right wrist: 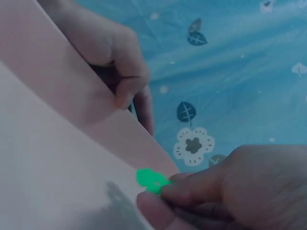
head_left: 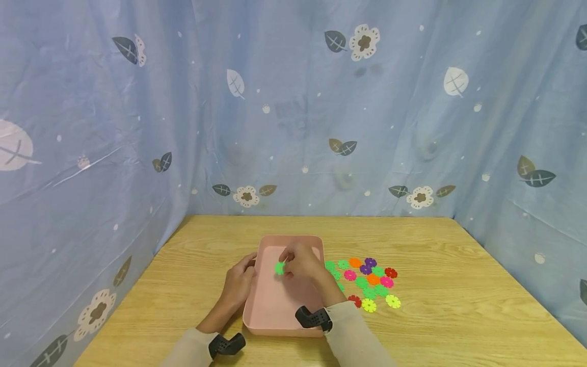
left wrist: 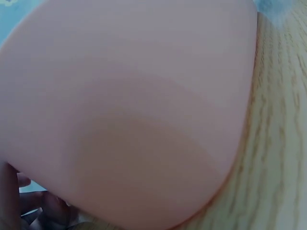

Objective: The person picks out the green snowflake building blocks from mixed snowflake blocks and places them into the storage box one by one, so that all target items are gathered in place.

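A pink rectangular tray (head_left: pixel 270 317) sits on the table in the head view. My left hand (head_left: pixel 238 280) grips its left rim, the thumb over the edge and the fingers along the outside wall, as the right wrist view also shows. Above the tray floor, my right hand (head_left: pixel 302 263) pinches a green notched plastic disc (right wrist: pixel 149 179) between thumb and fingertips. The disc's shadow falls on the tray floor below it. In the left wrist view the tray's outer wall (left wrist: pixel 158 86) fills most of the picture, with part of the left hand (left wrist: pixel 50 208) at the lower left corner.
Right of the tray, several notched discs lie loosely spread: green (head_left: pixel 369 292), orange (head_left: pixel 373 279), purple (head_left: pixel 370 262), pink (head_left: pixel 387 282), red (head_left: pixel 391 272) and yellow (head_left: pixel 393 302). A blue patterned curtain (head_left: pixel 293 127) hangs behind and beside the wooden table (head_left: pixel 440 285).
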`<state>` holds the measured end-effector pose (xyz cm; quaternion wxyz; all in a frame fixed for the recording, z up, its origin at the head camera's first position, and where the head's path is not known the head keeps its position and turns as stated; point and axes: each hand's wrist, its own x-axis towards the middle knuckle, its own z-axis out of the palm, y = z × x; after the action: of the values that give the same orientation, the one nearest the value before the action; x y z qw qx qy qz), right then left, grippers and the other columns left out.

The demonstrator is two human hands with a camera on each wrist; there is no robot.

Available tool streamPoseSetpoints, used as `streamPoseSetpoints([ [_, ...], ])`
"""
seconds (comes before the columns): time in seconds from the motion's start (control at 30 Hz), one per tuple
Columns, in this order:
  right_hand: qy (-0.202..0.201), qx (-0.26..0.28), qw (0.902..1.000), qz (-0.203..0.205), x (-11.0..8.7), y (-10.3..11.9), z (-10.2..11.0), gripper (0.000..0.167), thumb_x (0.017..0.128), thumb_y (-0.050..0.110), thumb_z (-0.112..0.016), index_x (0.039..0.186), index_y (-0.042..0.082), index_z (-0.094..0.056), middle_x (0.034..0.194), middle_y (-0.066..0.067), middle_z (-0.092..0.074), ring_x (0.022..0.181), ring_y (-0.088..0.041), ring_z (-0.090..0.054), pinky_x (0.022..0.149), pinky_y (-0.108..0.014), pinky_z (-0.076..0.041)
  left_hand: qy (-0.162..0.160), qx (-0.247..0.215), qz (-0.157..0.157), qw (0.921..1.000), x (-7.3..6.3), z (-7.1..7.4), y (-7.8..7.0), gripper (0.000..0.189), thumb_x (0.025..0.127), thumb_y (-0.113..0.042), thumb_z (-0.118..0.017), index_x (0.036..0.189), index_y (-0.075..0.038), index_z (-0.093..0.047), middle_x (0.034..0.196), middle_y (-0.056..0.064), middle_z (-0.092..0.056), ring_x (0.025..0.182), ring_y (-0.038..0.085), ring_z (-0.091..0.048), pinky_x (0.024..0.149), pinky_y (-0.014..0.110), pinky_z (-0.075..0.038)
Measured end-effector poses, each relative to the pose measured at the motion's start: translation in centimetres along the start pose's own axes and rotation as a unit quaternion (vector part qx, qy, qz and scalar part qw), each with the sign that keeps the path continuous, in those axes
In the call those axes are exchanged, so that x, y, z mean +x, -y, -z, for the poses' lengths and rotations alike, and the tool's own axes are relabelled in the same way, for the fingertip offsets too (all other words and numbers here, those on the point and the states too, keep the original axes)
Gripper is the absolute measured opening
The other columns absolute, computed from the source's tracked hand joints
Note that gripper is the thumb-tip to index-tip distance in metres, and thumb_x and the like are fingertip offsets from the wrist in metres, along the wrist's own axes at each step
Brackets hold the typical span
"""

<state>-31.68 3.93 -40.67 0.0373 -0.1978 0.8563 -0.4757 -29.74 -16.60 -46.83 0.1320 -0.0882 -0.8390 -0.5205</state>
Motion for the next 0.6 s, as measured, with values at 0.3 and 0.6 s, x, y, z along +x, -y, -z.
streamPoseSetpoints([
  [0.3,0.018,-0.032,0.9982,-0.048,-0.12,-0.59,-0.48,0.022,0.081,-0.01,-0.071,0.101,-0.003,-0.075,0.085,-0.009,-0.07,0.071,-0.016,-0.065,0.067,-0.028,-0.054,-0.002,0.013,-0.008,0.9999,-0.02,-0.02,-0.15,0.05,0.096,-0.008,-0.04,0.143,0.0,-0.055,0.12,0.017,-0.07,0.103,0.029,-0.068,0.085,0.041,-0.052],
  [0.6,0.069,0.081,0.9929,-0.053,-0.16,-0.67,-0.66,0.036,0.084,-0.005,-0.073,0.119,-0.011,-0.068,0.104,-0.019,-0.074,0.093,-0.027,-0.074,0.08,-0.036,-0.059,0.003,0.007,-0.005,1.0,-0.12,0.0,-0.45,0.052,0.094,-0.009,-0.041,0.143,0.001,-0.055,0.121,0.018,-0.07,0.1,0.028,-0.068,0.082,0.037,-0.053],
])
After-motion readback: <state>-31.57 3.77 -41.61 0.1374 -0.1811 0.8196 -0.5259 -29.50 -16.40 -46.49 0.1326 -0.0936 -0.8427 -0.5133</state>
